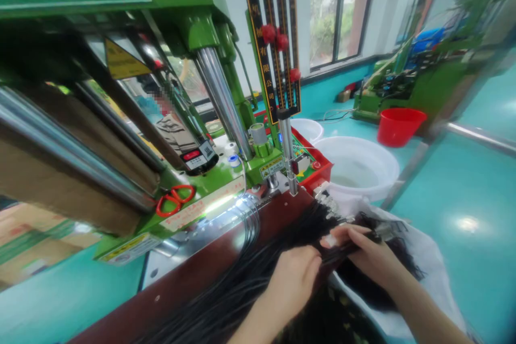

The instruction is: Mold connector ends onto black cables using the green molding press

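A thick bundle of long black cables lies along the brown work board, with small pale metallic ends at its right end. My left hand is closed, its fingers curled over the cables near that end. To its right, my right hand pinches some of the cables between thumb and fingers. A white wrap or tip shows at a fingertip there. Exactly how many strands each hand holds is hidden. Beneath my right hand, more black cables lie in a white sack.
A green press machine stands behind the board, with red-handled scissors on its base. Beyond the board's right end are a red-edged control box, a white tub and a red bucket. Another person shows behind the press.
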Tool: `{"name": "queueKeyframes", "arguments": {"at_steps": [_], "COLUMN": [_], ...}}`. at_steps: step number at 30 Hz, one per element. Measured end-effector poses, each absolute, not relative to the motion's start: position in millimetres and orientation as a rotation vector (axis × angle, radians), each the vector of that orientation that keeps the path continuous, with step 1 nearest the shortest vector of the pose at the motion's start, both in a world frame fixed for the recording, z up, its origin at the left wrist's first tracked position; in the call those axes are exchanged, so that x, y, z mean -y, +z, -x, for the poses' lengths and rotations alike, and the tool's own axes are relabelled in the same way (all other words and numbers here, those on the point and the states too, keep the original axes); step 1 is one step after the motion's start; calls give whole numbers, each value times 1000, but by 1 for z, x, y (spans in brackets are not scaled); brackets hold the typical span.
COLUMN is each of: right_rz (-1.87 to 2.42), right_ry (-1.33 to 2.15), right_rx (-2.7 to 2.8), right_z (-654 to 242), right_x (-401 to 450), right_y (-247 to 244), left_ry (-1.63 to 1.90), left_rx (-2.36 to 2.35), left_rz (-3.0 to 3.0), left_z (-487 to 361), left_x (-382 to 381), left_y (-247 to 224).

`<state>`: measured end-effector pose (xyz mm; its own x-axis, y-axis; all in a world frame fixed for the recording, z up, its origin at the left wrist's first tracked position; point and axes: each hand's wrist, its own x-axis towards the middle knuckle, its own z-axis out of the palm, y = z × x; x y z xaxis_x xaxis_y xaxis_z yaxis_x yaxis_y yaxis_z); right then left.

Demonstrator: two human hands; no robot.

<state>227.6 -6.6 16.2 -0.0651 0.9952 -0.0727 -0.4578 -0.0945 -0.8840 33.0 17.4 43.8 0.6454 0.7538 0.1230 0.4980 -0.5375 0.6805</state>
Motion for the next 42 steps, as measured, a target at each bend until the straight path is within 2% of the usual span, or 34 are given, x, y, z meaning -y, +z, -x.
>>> {"name": "queueKeyframes", "arguments": {"at_steps": [3,10,14,18,22,28,30,32,35,39,42], "right_rz": [992,980,959,911,818,630,598,650,745,647,702], "right_ry": [1503,1561,1576,1541,1531,1827,1882,1850,1805,1872,1779], "right_rx": [805,681,649,725,887,1231,1508,1713,1713,1252,1371], "right_z": [-234,-234,-231,-228,-229,-217,-207,-195,-181,-176,-181], "right_x": [23,39,33,20,6,-3,-2,-3,-9,-31,-50], "right_y": [2,-18,-13,3,20,43,50,50,42,40,58], "left_ry": [597,363,471,631,441,91,167,412,778,788,795], "left_rx": [-1202,-1463,-1404,-1140,-977,-815,-698,-613,-691,-745,-803], "left_rz": [-2494,-2701,-2652,-2471,-2253,-1732,-1537,-1282,-862,-616,-694], "left_z": [-24,-21,-19,-18,-19,-6,-10,-24,-49,-65,-66], "left_x": [-33,-61,-59,-39,-10,18,22,26,31,36,35], "left_y": [39,17,21,34,41,45,43,36,21,8,7]}}
